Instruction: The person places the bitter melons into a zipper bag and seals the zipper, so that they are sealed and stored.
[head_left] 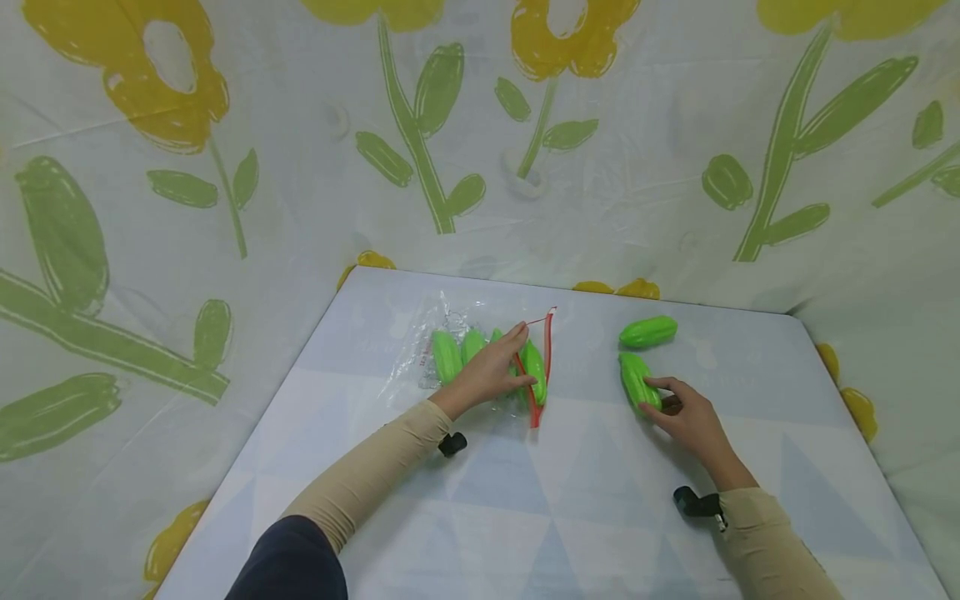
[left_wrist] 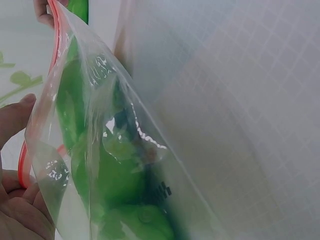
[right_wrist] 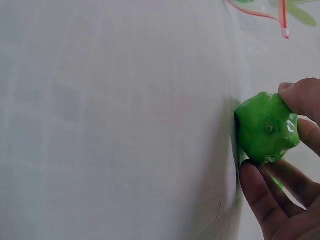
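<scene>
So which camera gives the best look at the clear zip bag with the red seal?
The left wrist view: the clear zip bag fills the frame, green toy fruits visible through it, with the left hand holding its red edge. The head view shows the whole bag, small. The right wrist view catches only a corner.

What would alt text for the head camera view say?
A person's left hand holds open a clear zip bag of green toy fruits while the right hand grips another green fruit on a pale table. One more fruit lies just beyond.
</scene>
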